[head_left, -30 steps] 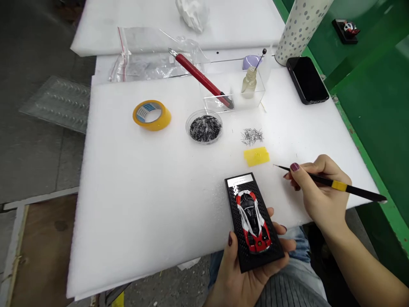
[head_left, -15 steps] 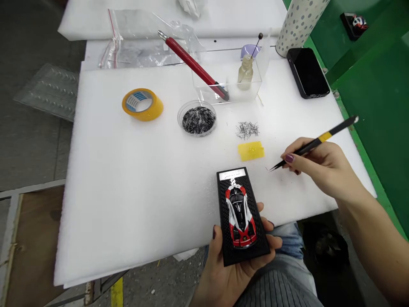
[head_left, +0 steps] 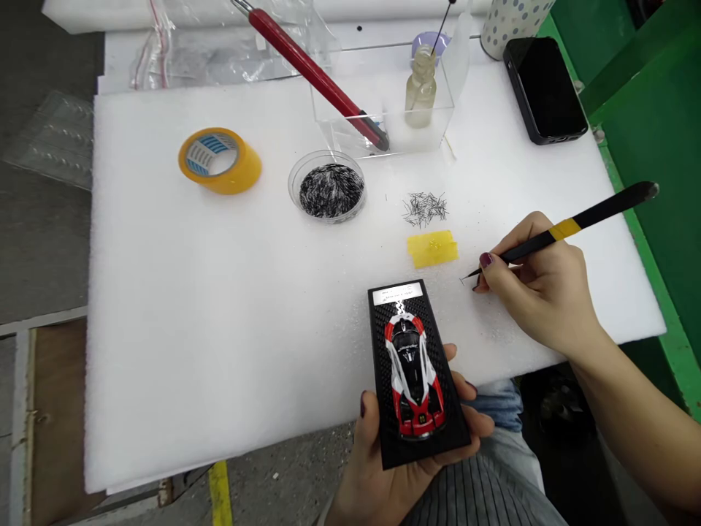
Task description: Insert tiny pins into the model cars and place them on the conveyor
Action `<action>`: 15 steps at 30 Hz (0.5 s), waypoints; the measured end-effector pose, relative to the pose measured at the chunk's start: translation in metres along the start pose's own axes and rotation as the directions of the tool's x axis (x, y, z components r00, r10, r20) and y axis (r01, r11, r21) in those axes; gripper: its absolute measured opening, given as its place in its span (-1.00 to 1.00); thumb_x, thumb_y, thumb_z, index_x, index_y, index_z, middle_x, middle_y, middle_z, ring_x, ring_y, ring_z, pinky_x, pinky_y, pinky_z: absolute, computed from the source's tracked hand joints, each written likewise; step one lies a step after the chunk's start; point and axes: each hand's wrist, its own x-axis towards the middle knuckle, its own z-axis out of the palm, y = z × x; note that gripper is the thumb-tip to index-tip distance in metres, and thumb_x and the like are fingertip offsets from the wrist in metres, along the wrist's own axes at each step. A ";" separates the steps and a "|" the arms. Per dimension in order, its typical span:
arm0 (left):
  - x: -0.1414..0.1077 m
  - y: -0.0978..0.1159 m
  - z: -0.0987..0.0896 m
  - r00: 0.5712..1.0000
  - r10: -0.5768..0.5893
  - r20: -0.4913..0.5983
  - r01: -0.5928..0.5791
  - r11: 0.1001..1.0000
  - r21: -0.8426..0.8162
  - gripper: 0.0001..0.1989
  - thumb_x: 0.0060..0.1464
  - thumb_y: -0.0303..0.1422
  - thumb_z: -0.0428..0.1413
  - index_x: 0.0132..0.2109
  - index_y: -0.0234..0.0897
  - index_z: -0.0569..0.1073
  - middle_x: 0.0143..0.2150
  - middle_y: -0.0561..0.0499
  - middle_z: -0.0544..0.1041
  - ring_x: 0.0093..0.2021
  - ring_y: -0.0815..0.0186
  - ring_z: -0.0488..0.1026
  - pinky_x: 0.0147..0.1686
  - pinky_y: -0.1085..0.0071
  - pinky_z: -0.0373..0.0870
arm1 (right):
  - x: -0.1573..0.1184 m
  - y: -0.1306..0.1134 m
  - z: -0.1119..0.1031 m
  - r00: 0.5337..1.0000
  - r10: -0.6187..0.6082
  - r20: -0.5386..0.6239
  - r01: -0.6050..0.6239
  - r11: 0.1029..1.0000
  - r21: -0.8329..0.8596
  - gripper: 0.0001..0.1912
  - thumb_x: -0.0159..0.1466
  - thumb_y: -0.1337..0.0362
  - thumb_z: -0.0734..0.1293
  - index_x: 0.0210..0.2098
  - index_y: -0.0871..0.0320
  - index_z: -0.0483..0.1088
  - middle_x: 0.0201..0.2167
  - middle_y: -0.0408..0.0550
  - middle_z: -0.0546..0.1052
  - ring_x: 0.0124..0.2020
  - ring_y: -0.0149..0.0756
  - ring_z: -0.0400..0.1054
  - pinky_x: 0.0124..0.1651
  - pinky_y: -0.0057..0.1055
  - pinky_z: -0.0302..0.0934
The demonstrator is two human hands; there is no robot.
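A black base [head_left: 386, 438] with a red, white and black model car [head_left: 413, 372] on it rests in my left hand [head_left: 377, 467], fingers around its lower edges. My right hand [head_left: 539, 288] holds black tweezers [head_left: 596, 210] with a yellow band. Their tips are close together at a tiny dark sliver [head_left: 463, 281] on the white foam; whether they grip it I cannot tell. A yellow tape piece [head_left: 432, 249] lies left of the tips. Behind it is a pile of thin black slivers [head_left: 426, 209]. A round clear dish [head_left: 327, 187] holds many more.
An orange tape roll [head_left: 220, 161] sits at the left. A clear box [head_left: 383, 131] at the back holds a small bottle [head_left: 420, 88] and a red-handled tool [head_left: 312, 69]. A phone [head_left: 545, 89] and dotted cup [head_left: 513, 28] stand back right.
The view has shifted closer, moving the things at the back upward. My right hand has turned slightly, and the tweezer tips look closer together. My left hand still holds the base.
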 end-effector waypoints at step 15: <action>0.002 -0.002 -0.005 0.998 0.029 0.054 -0.030 0.999 0.013 -0.42 0.41 -0.03 0.00 0.35 -0.33 0.41 0.17 -0.10 0.61 0.15 0.20 0.59 0.16 0.43 0.50 | -0.005 0.004 0.003 0.976 0.215 -0.022 -0.168 0.819 0.548 -0.68 0.16 0.04 0.62 -0.37 0.03 0.47 -0.52 -0.20 0.61 -0.49 -0.29 0.57 -0.39 -0.37 0.56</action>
